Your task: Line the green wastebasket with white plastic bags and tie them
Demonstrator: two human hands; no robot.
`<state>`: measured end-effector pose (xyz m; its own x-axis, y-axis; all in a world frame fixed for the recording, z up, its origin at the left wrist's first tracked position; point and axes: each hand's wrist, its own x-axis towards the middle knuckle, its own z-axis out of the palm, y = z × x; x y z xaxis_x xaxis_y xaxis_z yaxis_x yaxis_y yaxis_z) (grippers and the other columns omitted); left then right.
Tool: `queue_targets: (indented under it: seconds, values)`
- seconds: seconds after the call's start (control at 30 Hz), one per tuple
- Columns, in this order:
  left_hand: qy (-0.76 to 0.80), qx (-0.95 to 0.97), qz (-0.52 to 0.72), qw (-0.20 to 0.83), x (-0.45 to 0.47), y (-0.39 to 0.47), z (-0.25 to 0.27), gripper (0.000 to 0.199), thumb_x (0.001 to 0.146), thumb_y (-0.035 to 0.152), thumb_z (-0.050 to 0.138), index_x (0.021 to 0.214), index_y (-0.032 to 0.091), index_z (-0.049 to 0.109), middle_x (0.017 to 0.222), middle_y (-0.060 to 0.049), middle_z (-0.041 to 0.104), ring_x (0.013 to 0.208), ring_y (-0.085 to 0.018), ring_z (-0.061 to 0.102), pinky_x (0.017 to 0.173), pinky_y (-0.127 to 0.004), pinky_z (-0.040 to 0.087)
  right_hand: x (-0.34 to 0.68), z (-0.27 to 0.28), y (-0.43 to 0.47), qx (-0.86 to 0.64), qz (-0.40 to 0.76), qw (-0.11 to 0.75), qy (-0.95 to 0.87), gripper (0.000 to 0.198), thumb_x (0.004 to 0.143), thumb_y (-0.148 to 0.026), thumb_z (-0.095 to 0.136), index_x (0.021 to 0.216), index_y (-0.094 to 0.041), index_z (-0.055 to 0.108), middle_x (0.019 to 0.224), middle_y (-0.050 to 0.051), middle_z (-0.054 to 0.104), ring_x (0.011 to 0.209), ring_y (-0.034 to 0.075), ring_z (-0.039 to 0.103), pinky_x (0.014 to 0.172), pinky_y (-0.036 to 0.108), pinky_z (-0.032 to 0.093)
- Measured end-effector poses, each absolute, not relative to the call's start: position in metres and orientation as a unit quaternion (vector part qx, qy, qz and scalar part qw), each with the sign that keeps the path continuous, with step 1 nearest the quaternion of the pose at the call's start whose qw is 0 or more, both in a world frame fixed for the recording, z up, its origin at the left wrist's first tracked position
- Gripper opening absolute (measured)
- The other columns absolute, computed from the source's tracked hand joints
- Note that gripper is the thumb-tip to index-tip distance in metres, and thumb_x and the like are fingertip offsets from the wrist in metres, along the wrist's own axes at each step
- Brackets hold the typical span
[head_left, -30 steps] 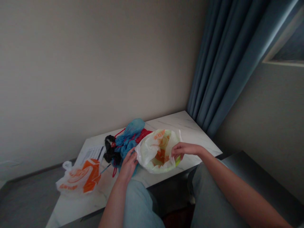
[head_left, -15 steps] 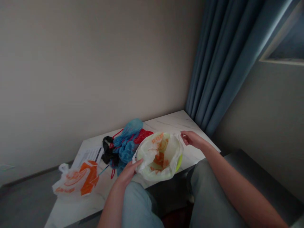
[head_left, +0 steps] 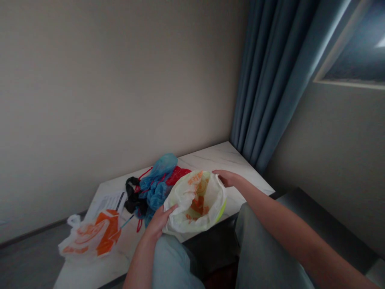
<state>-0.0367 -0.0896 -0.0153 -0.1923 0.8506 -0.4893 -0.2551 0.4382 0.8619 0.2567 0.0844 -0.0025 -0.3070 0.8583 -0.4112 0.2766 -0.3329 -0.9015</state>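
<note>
A white plastic bag (head_left: 182, 194) with orange print lines a round yellow-green container (head_left: 222, 211) at the table's front edge. Its mouth is spread wide and faces me, with orange print showing inside. My left hand (head_left: 160, 221) is closed on the near left rim, thumb over the bag's edge. At the far right rim, my right hand (head_left: 227, 178) is closed on the bag's edge, its fingertips partly hidden behind the plastic. Just left of the container lies a heap of crumpled blue plastic bags (head_left: 158, 192).
Red plastic (head_left: 178, 175) and a black bag (head_left: 132, 195) lie in the heap. Another white bag with orange print (head_left: 90, 237) rests on the marbled table (head_left: 207, 154) at the left, by a printed sheet (head_left: 105, 202). A blue curtain (head_left: 264, 88) hangs at the right.
My right hand has come left onto the bag's far right rim, where it was slightly apart from the container before. My left hand stays on the left rim. The view has shifted slightly.
</note>
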Motion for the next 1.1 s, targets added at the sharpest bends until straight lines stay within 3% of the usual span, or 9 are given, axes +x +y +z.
queue_targets:
  seconds: [0.1,0.23,0.33,0.5,0.6,0.7,0.83,0.97,1.1]
  values:
    - [0.62,0.248,0.485,0.565,-0.038,-0.089,-0.014,0.055,0.067,0.03,0.087,0.117,0.018,0.068,0.103,-0.014,0.076,0.085,-0.027,0.074,0.076,-0.037,0.059,0.248,-0.004,0.082,-0.537,0.652,0.235,-0.481,0.019,0.088,-0.031,0.054,0.076,-0.019,0.061,0.069,0.004,0.067,0.065,0.017,0.065,0.066,0.029,0.055]
    - [0.604,0.245,0.531,0.542,-0.04,-0.087,-0.013,0.055,0.07,0.035,0.085,0.119,0.018,0.067,0.111,-0.013,0.074,0.09,-0.024,0.072,0.08,-0.033,0.057,0.242,-0.006,0.083,-0.575,0.587,0.287,-0.493,0.002,0.078,-0.018,0.058,0.076,-0.018,0.058,0.071,0.003,0.065,0.067,0.018,0.064,0.066,0.028,0.052]
    - [0.593,0.262,0.558,0.518,-0.043,-0.084,-0.013,0.063,0.064,0.035,0.087,0.121,0.018,0.066,0.115,-0.011,0.072,0.092,-0.022,0.071,0.078,-0.029,0.055,0.241,-0.006,0.084,-0.6,0.506,0.343,-0.516,0.01,0.068,-0.013,0.06,0.076,-0.019,0.057,0.072,0.0,0.062,0.074,0.017,0.06,0.07,0.025,0.047]
    - [0.58,0.274,0.595,0.485,-0.045,-0.082,-0.012,0.076,0.058,0.033,0.088,0.127,0.019,0.062,0.114,-0.01,0.072,0.089,-0.023,0.071,0.075,-0.029,0.054,0.239,-0.001,0.08,-0.557,0.377,0.419,-0.61,0.008,0.067,-0.021,0.057,0.073,-0.019,0.061,0.072,-0.001,0.061,0.073,0.017,0.054,0.072,0.027,0.042]
    - [0.567,0.263,0.615,0.481,-0.045,-0.081,-0.012,0.077,0.058,0.033,0.088,0.129,0.02,0.061,0.115,-0.009,0.072,0.09,-0.023,0.07,0.076,-0.029,0.054,0.241,0.003,0.075,-0.506,0.366,0.446,-0.641,0.015,0.072,-0.027,0.051,0.073,-0.018,0.063,0.072,0.001,0.064,0.071,0.018,0.055,0.069,0.027,0.042]
    - [0.554,0.245,0.648,0.462,-0.047,-0.08,-0.015,0.067,0.059,0.035,0.087,0.121,0.019,0.067,0.111,-0.008,0.074,0.091,-0.022,0.07,0.078,-0.029,0.053,0.248,0.007,0.074,-0.512,0.405,0.463,-0.599,0.02,0.075,-0.03,0.049,0.069,-0.017,0.062,0.071,0.002,0.066,0.07,0.018,0.057,0.067,0.027,0.042]
    - [0.534,0.207,0.693,0.438,-0.053,-0.077,-0.02,0.039,0.061,0.036,0.082,0.092,0.015,0.075,0.091,-0.006,0.075,0.082,-0.02,0.068,0.078,-0.029,0.051,0.269,0.011,0.074,-0.579,0.462,0.462,-0.488,0.028,0.083,-0.037,0.053,0.07,-0.015,0.066,0.07,0.005,0.066,0.066,0.017,0.057,0.06,0.026,0.043]
    - [0.503,0.149,0.746,0.411,-0.062,-0.074,-0.02,0.019,0.06,0.024,0.075,0.076,0.014,0.072,0.08,-0.004,0.073,0.078,-0.017,0.065,0.079,-0.027,0.05,0.29,0.011,0.074,-0.622,0.541,0.431,-0.366,0.025,0.087,-0.033,0.059,0.068,-0.016,0.061,0.06,0.003,0.06,0.054,0.013,0.052,0.051,0.023,0.042]
    - [0.486,0.105,0.73,0.468,-0.067,-0.076,-0.012,0.007,0.065,0.02,0.066,0.064,0.015,0.062,0.064,0.0,0.063,0.06,-0.013,0.058,0.066,-0.025,0.048,0.3,0.011,0.071,-0.583,0.608,0.405,-0.355,0.022,0.087,-0.03,0.063,0.069,-0.018,0.057,0.057,0.001,0.059,0.053,0.014,0.054,0.054,0.026,0.049]
